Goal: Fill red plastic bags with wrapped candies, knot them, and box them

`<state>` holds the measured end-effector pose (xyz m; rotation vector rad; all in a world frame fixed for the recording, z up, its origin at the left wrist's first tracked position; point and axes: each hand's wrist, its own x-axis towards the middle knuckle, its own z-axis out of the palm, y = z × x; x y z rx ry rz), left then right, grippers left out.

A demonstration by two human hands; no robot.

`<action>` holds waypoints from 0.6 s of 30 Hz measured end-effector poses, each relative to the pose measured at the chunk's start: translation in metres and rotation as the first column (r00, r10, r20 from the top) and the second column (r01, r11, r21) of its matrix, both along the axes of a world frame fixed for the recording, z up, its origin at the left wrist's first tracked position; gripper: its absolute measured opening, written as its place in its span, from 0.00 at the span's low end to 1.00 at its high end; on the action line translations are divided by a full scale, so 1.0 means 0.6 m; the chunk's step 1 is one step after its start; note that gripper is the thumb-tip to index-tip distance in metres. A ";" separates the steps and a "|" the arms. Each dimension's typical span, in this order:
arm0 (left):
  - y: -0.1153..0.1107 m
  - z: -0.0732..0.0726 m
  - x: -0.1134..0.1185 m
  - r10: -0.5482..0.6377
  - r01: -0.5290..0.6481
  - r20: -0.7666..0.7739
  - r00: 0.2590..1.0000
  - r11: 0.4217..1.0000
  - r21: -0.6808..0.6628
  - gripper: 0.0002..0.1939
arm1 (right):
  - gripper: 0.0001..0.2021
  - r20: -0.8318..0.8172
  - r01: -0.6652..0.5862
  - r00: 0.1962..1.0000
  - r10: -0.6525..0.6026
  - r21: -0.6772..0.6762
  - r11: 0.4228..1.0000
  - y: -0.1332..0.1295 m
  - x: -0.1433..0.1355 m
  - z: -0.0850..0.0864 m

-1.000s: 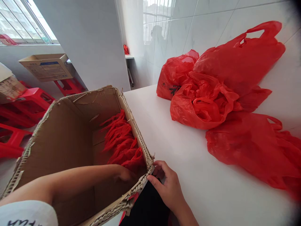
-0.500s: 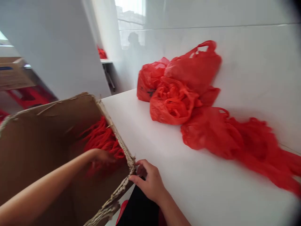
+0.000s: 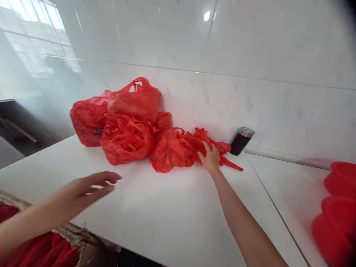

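Observation:
Several red plastic bags [image 3: 126, 142] sit bunched along the wall on a white table [image 3: 167, 207]. At the right end of the row, my right hand [image 3: 210, 157] lies with spread fingers on a crumpled red bag [image 3: 196, 141]. My left hand [image 3: 91, 187] hovers over the table's left part, fingers apart and with nothing in them. Under my left forearm is the torn rim of a cardboard box [image 3: 68, 235], with red material [image 3: 50, 252] inside it.
A dark cylinder with a silver top [image 3: 241, 141] leans by the wall, right of the bags. Red rounded containers [image 3: 336, 222] stand at the right edge. A seam runs across the tabletop on the right. White tiled wall [image 3: 250, 55] rises behind.
The view has swung right. My left hand has come out of the cardboard box. My right hand has let go of the box's rim and reached to the crumpled red bag.

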<state>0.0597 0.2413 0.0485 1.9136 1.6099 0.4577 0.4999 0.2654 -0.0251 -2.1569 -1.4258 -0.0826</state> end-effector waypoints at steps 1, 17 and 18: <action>-0.001 -0.005 0.054 -0.162 0.163 -0.028 0.986 0.987 0.010 0.27 | 0.26 0.009 0.013 1.000 -0.012 -0.109 0.994 -0.008 0.023 -0.014; 0.145 -0.133 0.462 -0.217 0.306 -0.265 0.940 0.879 0.366 0.30 | 0.17 -0.001 0.119 0.993 -0.120 0.089 0.989 -0.289 0.167 -0.087; 0.141 -0.126 0.469 -0.189 0.281 -0.254 0.949 0.872 0.402 0.30 | 0.17 0.015 0.156 0.987 -0.162 0.208 0.966 -0.293 0.172 -0.082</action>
